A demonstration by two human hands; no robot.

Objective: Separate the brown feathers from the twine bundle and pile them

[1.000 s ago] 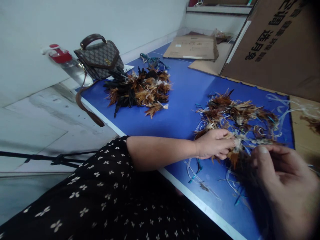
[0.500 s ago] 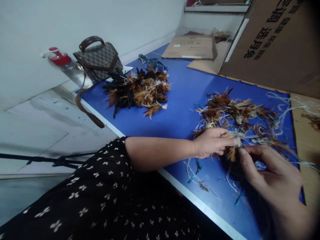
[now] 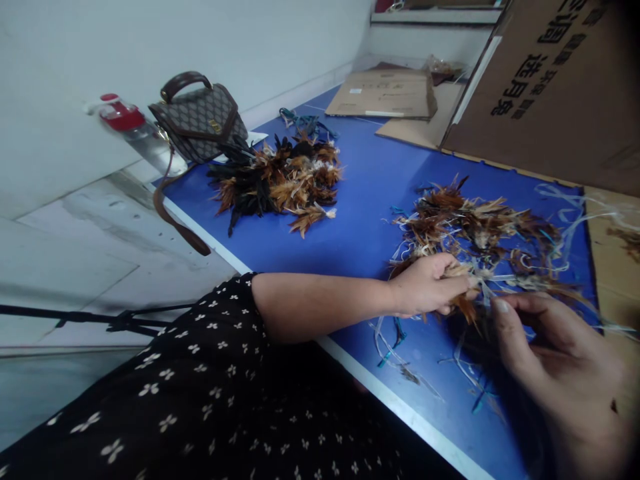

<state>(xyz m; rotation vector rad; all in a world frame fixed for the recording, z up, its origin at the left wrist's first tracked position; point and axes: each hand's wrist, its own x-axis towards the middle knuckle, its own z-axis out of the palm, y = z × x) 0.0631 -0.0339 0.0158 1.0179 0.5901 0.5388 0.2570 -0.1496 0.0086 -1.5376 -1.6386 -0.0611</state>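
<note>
Feather bundle with pale tie, near edge of feather heap

Hazards: a slack grip could shed feathers; a hard tug could snap the tie. Left hand: outstretched, pinching the bundle. Right hand: in front of the heap, thumb and forefinger seemingly pinching the tie.

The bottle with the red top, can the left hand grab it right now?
Probably not as things are: the left hand is busy gripping a feather bundle, and the bottle is well off to the left, beside the handbag.
</note>
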